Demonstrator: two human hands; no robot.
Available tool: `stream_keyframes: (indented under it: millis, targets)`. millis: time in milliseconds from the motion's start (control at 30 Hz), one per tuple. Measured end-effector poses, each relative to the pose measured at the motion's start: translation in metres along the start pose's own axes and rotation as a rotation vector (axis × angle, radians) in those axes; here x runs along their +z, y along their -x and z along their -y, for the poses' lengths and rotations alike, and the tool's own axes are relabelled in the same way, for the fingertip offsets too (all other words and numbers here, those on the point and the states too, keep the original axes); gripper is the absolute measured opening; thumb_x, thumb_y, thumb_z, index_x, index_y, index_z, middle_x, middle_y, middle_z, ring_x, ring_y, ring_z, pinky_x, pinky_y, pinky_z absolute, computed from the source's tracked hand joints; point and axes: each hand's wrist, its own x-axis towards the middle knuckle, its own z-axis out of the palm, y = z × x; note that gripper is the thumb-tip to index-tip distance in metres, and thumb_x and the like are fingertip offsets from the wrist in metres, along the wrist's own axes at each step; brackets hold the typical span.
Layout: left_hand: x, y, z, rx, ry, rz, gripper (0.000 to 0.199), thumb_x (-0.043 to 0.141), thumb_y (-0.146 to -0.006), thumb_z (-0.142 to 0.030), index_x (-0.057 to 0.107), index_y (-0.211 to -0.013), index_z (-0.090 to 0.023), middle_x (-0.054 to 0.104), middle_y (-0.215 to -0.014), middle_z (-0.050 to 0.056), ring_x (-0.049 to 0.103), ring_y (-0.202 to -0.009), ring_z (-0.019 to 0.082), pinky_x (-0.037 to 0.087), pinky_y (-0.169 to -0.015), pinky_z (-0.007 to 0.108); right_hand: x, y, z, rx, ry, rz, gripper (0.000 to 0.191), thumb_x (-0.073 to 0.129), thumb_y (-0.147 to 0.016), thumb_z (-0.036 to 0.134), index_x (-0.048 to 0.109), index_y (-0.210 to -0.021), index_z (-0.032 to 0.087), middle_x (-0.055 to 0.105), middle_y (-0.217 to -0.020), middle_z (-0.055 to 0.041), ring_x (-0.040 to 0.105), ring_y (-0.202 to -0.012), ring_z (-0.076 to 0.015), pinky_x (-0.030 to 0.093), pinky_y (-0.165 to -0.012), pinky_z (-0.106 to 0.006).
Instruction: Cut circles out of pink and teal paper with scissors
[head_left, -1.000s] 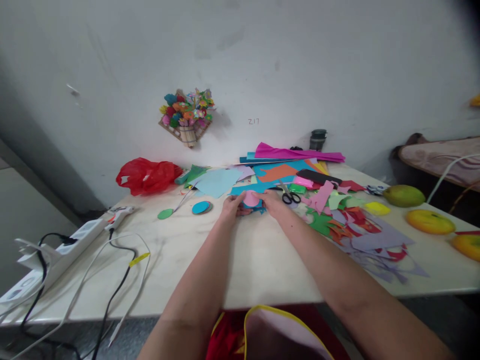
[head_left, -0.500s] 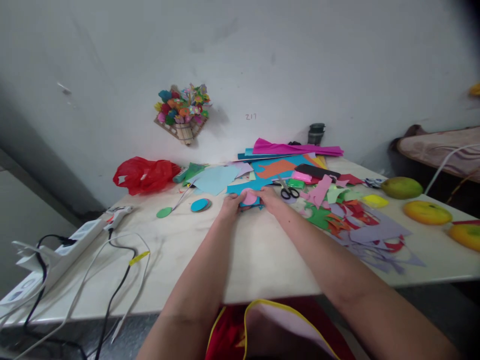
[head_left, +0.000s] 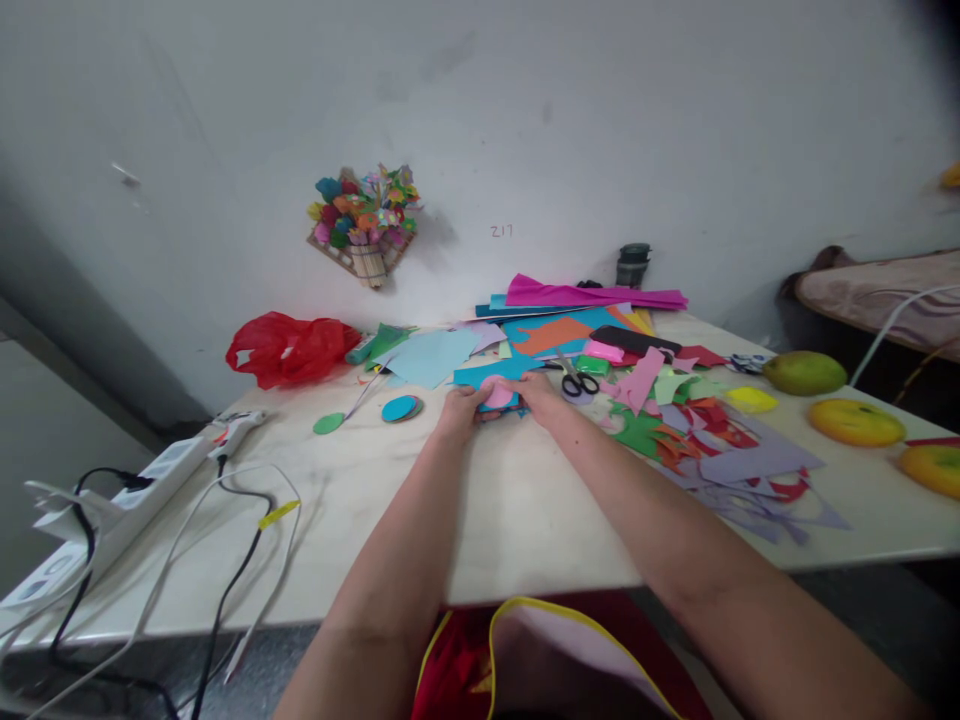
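Gripped: pink disc (head_left: 495, 393), its left edge in my left hand (head_left: 459, 407), its right in my right hand (head_left: 537, 393); both closed. Disc lies over blue paper (head_left: 512, 402), well back from the near edge of the table (head_left: 525, 500). Writing: small handwritten mark on the wall (head_left: 465, 120), reads "217", first character possibly a Z. Yellow tag (head_left: 279, 515) on a cable (head_left: 291, 552); any print on it too small to read. Compared with 1.0 s ago: view slightly shifted; disc still in both hands, right fingers now reaching a little farther over it. Edges: table's front edge runs beneath my forearms. Room: tabletop open between the forearms, also from my left forearm across to the cable. Right side tighter: scissors (head_left: 579, 384) just beside my right hand, then scraps (head_left: 757, 460) and fruit (head_left: 804, 372). Blue disc (head_left: 398, 408) sits left of my left hand, green disc (head_left: 328, 424) farther left.
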Motion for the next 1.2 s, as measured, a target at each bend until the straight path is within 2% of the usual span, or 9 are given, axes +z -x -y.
stream_keyframes:
  millis: [267, 433, 600, 733, 1200]
  targets:
    - [-0.0001, -0.0010, 0.0007, -0.020, -0.022, 0.007, 0.049, 0.089, -0.056, -0.031, 0.042, -0.058, -0.018, 0.056, -0.060, 0.000, 0.064, -0.055, 0.018, 0.054, -0.049, 0.029, -0.0023, 0.0014, 0.0011, -0.009, 0.056, 0.010, 0.049, 0.089, -0.045, 0.037, 0.042, -0.050, 0.021, 0.047, -0.042, 0.0056, 0.041, -0.039, -0.0076, 0.031, -0.034, -0.022]
    - [0.0009, -0.0021, 0.0020, 0.028, -0.051, -0.027, 0.056, 0.091, -0.047, -0.038, 0.039, -0.053, -0.019, 0.046, -0.053, -0.005, 0.060, -0.052, 0.015, 0.055, -0.050, 0.029, -0.0015, 0.0048, 0.0026, -0.005, 0.056, 0.019, 0.049, 0.088, -0.046, 0.039, 0.043, -0.052, 0.021, 0.046, -0.043, 0.0059, 0.041, -0.038, -0.0084, 0.031, -0.033, -0.023]
    - [-0.0001, -0.0012, 0.0023, 0.079, -0.090, -0.011, 0.063, 0.090, -0.042, -0.047, 0.034, -0.049, -0.020, 0.036, -0.049, -0.007, 0.056, -0.051, 0.013, 0.056, -0.051, 0.030, -0.0002, 0.0070, 0.0040, -0.011, 0.087, -0.014, 0.053, 0.089, -0.046, 0.038, 0.038, -0.049, 0.023, 0.039, -0.040, 0.0080, 0.034, -0.037, -0.0071, 0.028, -0.033, -0.024]
    - [-0.0001, -0.0010, 0.0022, 0.090, -0.094, -0.002, 0.066, 0.090, -0.036, -0.052, 0.033, -0.048, -0.020, 0.036, -0.049, -0.008, 0.055, -0.050, 0.012, 0.056, -0.050, 0.030, -0.0006, 0.0063, 0.0032, -0.035, 0.070, -0.015, 0.057, 0.089, -0.044, 0.040, 0.035, -0.047, 0.023, 0.036, -0.039, 0.0088, 0.033, -0.037, -0.0065, 0.027, -0.034, -0.023]
    - [0.0001, -0.0029, 0.0027, 0.095, -0.086, -0.023, 0.063, 0.092, -0.039, -0.044, 0.034, -0.046, -0.020, 0.037, -0.047, -0.007, 0.052, -0.048, 0.012, 0.055, -0.049, 0.029, -0.0012, 0.0035, 0.0010, -0.031, 0.114, -0.012, 0.057, 0.088, -0.047, 0.043, 0.035, -0.048, 0.022, 0.033, -0.039, 0.0097, 0.032, -0.038, -0.0061, 0.029, -0.034, -0.022]
